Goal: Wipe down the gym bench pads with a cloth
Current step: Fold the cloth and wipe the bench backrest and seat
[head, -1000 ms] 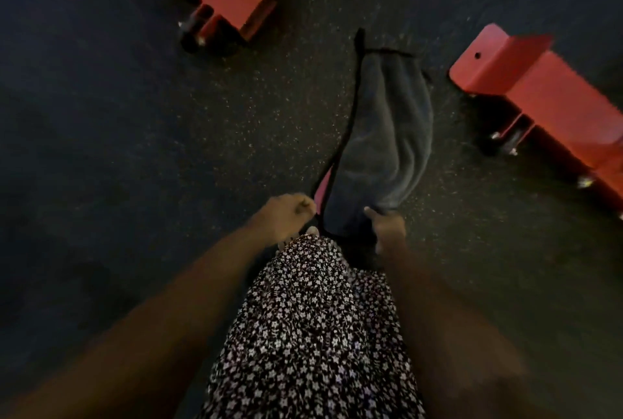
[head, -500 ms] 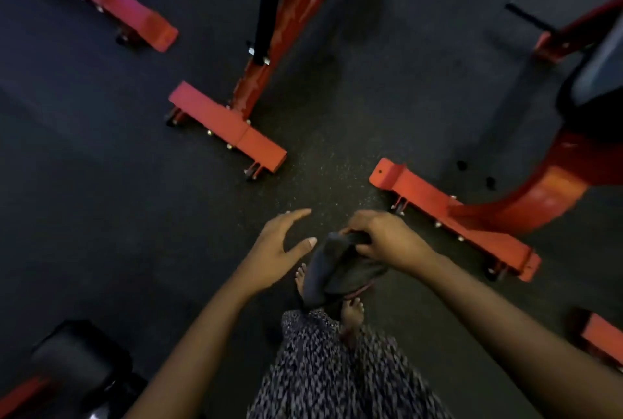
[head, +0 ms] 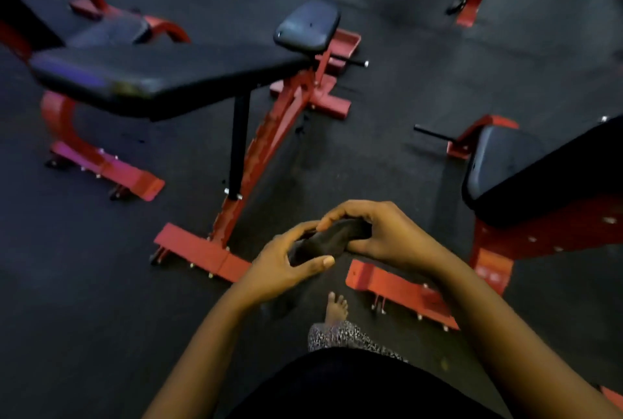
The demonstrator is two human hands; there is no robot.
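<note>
I see a dark floor (head: 404,88) all around. A red slanted frame beam (head: 269,135) runs down to a red foot bar (head: 202,251), with a black post (head: 238,145) meeting it low down. A second red foot bar (head: 397,287) lies near a bare foot (head: 336,309), which shows just above a patterned hem (head: 340,337)

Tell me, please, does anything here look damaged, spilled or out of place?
Nothing is spilled or toppled. The small seat pad has one dark spot near its middle, perhaps a nick; too small to tell. A bare foot on the gym floor is unusual.
</note>
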